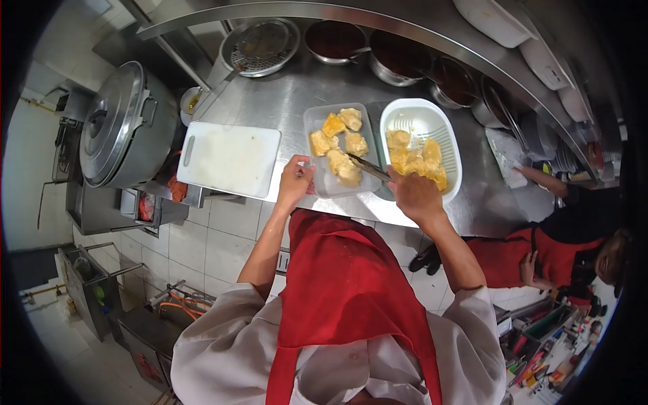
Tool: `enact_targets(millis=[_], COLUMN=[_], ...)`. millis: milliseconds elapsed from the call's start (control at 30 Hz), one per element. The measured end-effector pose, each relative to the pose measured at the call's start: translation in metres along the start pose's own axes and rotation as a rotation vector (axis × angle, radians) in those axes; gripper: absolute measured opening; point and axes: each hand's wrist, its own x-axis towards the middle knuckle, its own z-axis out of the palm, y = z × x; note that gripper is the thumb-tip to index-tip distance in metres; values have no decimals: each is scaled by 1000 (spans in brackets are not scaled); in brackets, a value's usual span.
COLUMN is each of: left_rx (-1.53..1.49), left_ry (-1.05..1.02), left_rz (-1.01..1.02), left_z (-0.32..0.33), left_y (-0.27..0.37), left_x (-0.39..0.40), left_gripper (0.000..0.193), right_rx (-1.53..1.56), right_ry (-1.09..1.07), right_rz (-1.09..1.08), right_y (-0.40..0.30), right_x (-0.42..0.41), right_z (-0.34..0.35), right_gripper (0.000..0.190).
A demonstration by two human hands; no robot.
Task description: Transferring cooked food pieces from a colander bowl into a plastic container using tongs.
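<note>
My right hand (416, 196) holds metal tongs (372, 168), whose tips are at the pale yellow food pieces (345, 167) in a translucent plastic container (324, 190). Several more pieces lie in that container. At its left edge is my left hand (297, 181), with the thumb and fingers close to the rim; whether it pinches the rim is not clear. Just right of the container stands a white oval plastic basket (455, 152) with similar yellow pieces (416, 161) heaped in its lower part. My right hand is over the basket's lower left edge.
A white cutting board (229, 158) lies to the left, near a large lidded pot (121, 126). Along the back stand a perforated metal strainer (262, 45) and several metal bowls of dark red contents (335, 41). A metal shelf (354, 9) hangs above. A co-worker (547, 253) stands at right.
</note>
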Motion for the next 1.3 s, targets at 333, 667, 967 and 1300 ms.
enact_targets(millis=[333,667,967,1300], left_rx=[18,3,73,78], left_ry=[21,37,67,101], left_rz=[14,-16,50,96], left_z=[-3,-1,4,0], left_y=[-4,-3,-4,-7], left_x=[0,-1,-6,-9], left_gripper=[23,22,27,28], right_rx=[-148,603,303,-175], right_ry=[3,-434,115,48], right_rz=[273,259,-72,-197], right_y=[83,198,50,-32], right_x=[-30,35,7,111], right_z=[-75,-28,-69,-52], right_gripper=[50,39,42,52])
